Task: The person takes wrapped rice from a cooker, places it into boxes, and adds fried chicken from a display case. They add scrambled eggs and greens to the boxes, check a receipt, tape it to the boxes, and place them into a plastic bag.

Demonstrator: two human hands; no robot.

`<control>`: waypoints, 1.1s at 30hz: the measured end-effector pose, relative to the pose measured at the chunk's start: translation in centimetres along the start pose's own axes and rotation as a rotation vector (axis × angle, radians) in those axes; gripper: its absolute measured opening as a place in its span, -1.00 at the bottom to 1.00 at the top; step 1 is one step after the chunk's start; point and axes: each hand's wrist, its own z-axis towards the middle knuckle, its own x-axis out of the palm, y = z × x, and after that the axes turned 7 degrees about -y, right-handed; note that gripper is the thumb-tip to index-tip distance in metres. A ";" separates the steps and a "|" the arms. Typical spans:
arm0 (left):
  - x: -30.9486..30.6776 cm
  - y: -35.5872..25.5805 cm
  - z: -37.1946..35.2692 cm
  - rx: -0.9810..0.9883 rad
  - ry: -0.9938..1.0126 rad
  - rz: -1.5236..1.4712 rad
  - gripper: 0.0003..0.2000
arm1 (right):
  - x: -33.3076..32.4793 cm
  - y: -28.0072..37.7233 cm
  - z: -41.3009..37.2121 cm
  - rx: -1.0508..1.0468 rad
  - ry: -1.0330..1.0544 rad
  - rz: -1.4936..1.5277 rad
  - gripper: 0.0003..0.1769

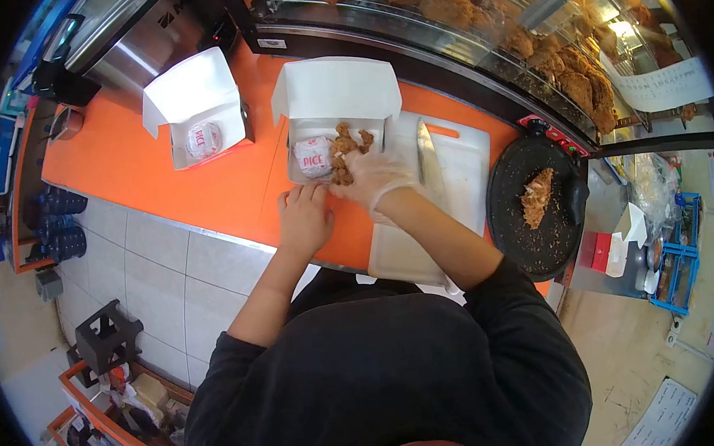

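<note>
An open white takeaway box stands on the orange counter with its lid raised. Inside are a paper-wrapped bundle marked RICE and several pieces of fried chicken. My right hand, in a clear plastic glove, reaches into the box's right side with its fingers closed around some of the chicken; the fingertips are partly hidden. Bare, my left hand rests at the box's front edge, fingers stretched forward and holding nothing. Right of the box, a knife lies on a white cutting board.
A second open box with a wrapped rice bundle stands to the left. On the right, a round black board carries a piece of fried chicken. A glass display case full of fried chicken borders the counter's back.
</note>
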 end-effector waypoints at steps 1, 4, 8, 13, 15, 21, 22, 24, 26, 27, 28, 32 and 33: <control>0.5 0.0 -0.2 0.003 0.006 0.020 -0.63 | 0.7 -0.1 -0.3 -0.032 0.043 -0.057 -0.74; 0.7 -0.6 0.1 -0.002 0.016 -0.015 -0.64 | 0.8 -0.8 -0.2 -0.139 -0.146 0.017 -0.77; 1.3 -1.7 -0.3 0.089 0.032 -0.048 -0.62 | 6.7 -3.9 2.4 -0.344 -0.102 -0.142 -0.81; 2.1 -2.5 -0.3 0.007 -0.146 0.147 -0.54 | 3.0 -4.3 -0.1 -0.230 -0.329 0.176 -0.87; 2.8 -2.4 0.0 -0.036 -0.103 0.194 -0.60 | -0.2 -4.7 -1.8 -0.196 -0.295 0.259 -0.83; 2.0 -0.1 -1.0 -0.051 -0.084 0.120 -0.77 | -10.1 -19.2 -12.7 0.391 -0.151 -0.225 0.01; 1.5 -0.3 -1.5 -0.053 -0.120 0.069 -0.79 | -10.3 -21.7 -14.0 0.488 0.017 -0.424 0.22; 2.5 0.7 -2.8 -0.039 -0.055 0.021 -0.78 | -9.7 -25.8 -14.8 0.528 0.221 -0.410 0.29; 1.9 0.5 -2.9 -0.010 -0.104 -0.025 -0.76 | -9.4 -27.6 -14.8 0.506 0.197 -0.291 0.27; 0.7 -0.6 -2.9 0.004 -0.173 -0.043 -0.74 | -9.1 -28.5 -14.5 0.470 0.164 -0.273 0.24; -0.2 -1.0 -2.9 0.017 -0.242 -0.058 -0.73 | -8.8 -29.3 -14.3 0.434 0.132 -0.256 0.22; -2.0 8.1 -1.2 -0.206 -0.598 -0.002 -0.63 | -8.1 -30.6 -12.6 0.448 0.040 -0.222 0.05; -2.8 10.7 0.0 -0.322 -0.694 0.008 -0.61 | -7.3 -31.2 -12.1 0.463 0.001 -0.224 -0.02</control>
